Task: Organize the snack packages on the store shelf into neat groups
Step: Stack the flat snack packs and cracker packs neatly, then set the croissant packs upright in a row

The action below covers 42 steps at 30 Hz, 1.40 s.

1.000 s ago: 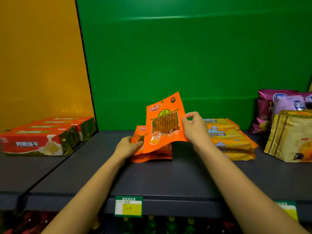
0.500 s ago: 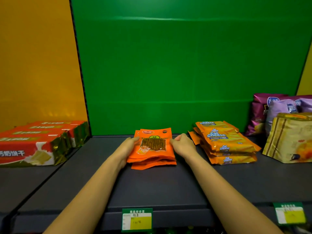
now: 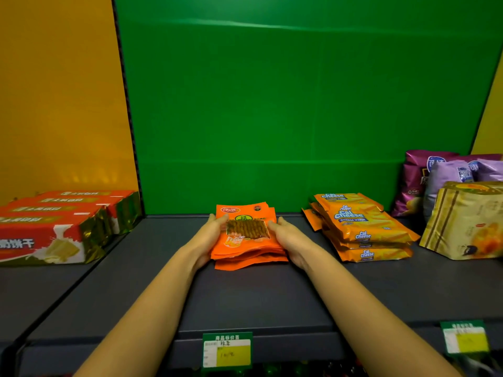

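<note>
While you square this pile, look first at the near lip of the dark grey metal shelf point(image 3: 245, 300), where a green-framed price tag point(image 3: 227, 349) carries a line of Chinese characters, a handwritten word and a yellow panel too faint to read; a second green tag point(image 3: 466, 339) sits further right, blurred.

Your left hand point(image 3: 209, 238) and right hand point(image 3: 290, 240) bracket the stack of flat orange plastic snack pouches point(image 3: 246, 238) in the middle of the shelf. Your fingers point(image 3: 217, 220) are pressed flat against the pouch edges on both sides, clamping the pile rather than pinching one pack.

The film looks slick, so I judge that uneven pressure could make the upper pouches slide off or fan out; the bottom pouch already pokes forward. Squeeze too hard and the pile may buckle upward.

The top pouch shows a red oval logo, a clear window onto brown sticks, and small print I cannot read.

Just right, the yellow-orange foil wafer packs point(image 3: 362, 227) read "Cal Cheese"; a sideways shove could knock them. At left, red cardboard biscuit boxes point(image 3: 54, 229) bear white Chinese lettering. Far right, a gold paper bag point(image 3: 465, 221) stands before purple crisp bags point(image 3: 441, 175).
</note>
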Each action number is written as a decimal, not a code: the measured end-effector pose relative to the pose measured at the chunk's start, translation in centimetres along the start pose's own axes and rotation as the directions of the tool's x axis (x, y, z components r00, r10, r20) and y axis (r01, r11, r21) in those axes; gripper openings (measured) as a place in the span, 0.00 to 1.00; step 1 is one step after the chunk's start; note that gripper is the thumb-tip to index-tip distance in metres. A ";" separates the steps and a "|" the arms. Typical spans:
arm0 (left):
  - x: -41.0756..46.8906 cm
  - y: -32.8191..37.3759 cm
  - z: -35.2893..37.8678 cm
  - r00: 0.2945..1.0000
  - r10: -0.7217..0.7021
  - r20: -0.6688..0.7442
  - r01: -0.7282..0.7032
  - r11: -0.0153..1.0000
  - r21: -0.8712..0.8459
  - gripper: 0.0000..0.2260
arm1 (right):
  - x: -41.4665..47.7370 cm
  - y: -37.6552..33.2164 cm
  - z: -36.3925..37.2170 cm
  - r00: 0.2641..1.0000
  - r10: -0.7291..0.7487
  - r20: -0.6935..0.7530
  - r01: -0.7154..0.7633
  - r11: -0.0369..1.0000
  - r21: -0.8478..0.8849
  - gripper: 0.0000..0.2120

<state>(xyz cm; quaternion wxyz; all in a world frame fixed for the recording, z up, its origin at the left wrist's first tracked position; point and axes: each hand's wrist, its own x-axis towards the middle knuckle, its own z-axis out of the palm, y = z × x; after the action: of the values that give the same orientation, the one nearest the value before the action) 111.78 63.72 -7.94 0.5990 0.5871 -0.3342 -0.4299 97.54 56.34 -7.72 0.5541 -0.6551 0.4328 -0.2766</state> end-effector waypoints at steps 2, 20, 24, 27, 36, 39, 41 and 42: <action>0.1 -0.4 -0.1 0.999 -0.001 -0.033 0.000 0.999 -0.050 0.25 | -1.0 0.0 -0.1 1.000 0.016 -0.003 -0.015 0.997 0.079 0.29; -1.2 0.1 0.3 0.908 0.370 -0.194 -0.196 0.788 0.583 0.21 | -8.2 0.8 -4.3 0.979 -0.201 -0.020 0.193 0.961 -0.197 0.26; -4.3 1.8 1.5 0.727 0.681 -0.085 -0.425 0.545 0.723 0.11 | -11.4 1.7 -9.9 0.895 -0.432 -0.112 0.355 0.841 -0.408 0.24; -7.0 3.2 3.8 0.675 0.735 0.067 -0.511 0.399 0.761 0.09 | -15.3 2.6 -15.6 0.796 -0.574 -0.192 0.400 0.737 -0.544 0.16; -13.0 0.7 16.1 0.634 0.677 0.373 -0.622 0.161 0.767 0.16 | -28.3 8.6 -32.0 0.672 -0.570 -0.473 0.050 0.672 -0.739 0.09; -14.2 -1.6 21.5 0.648 0.663 0.374 -0.629 0.190 0.753 0.15 | -32.4 11.7 -36.8 0.660 -0.512 -0.549 -0.099 0.666 -0.740 0.09; -15.4 -2.8 25.3 0.652 0.657 0.378 -0.635 0.200 0.746 0.12 | -34.6 13.8 -39.8 0.653 -0.471 -0.593 -0.174 0.669 -0.723 0.09; -16.0 -3.5 27.2 0.658 0.651 0.378 -0.634 0.209 0.745 0.08 | -35.7 14.7 -41.2 0.647 -0.451 -0.615 -0.205 0.674 -0.709 0.09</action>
<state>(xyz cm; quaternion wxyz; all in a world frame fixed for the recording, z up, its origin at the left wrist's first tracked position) 80.22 67.12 -7.34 0.3679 0.6062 -0.7009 0.0769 42.16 67.31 -8.16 -0.0072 -0.6725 0.6426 -0.3670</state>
